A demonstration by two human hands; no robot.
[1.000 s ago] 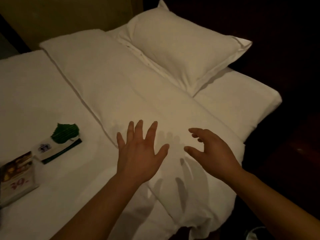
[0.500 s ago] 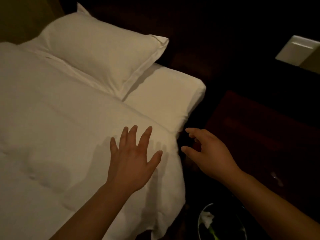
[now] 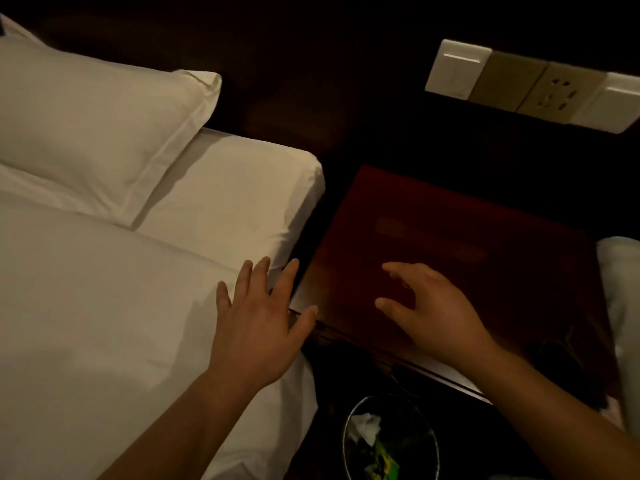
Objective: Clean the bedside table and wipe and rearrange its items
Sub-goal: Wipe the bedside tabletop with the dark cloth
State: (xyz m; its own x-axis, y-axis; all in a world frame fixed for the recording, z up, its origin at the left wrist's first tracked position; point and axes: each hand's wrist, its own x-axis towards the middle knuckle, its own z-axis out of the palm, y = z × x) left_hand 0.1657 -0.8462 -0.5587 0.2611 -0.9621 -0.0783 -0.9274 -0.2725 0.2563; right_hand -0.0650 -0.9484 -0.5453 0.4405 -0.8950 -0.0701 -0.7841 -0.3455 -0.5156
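Observation:
A dark reddish wooden bedside table [image 3: 433,216] stands between two beds, its glossy top bare in the dim light. My right hand [image 3: 433,310] hovers over the table's front half with fingers spread and loosely bent, holding nothing. My left hand [image 3: 259,317] is spread flat with straight fingers over the edge of the white duvet [image 3: 104,306], its fingertips reaching the gap beside the table. Neither hand holds anything.
A white pillow [image 3: 86,126] lies at the head of the left bed. A round waste bin [image 3: 391,441] with crumpled paper and green wrappers sits on the floor below the table. Wall switches and a socket panel [image 3: 540,84] are above. Another white bed edge [image 3: 620,306] shows at right.
The view has swung right from the bed to the bedside table. The items on the duvet have left the view. Both hands moved right, and the right one is now over the table.

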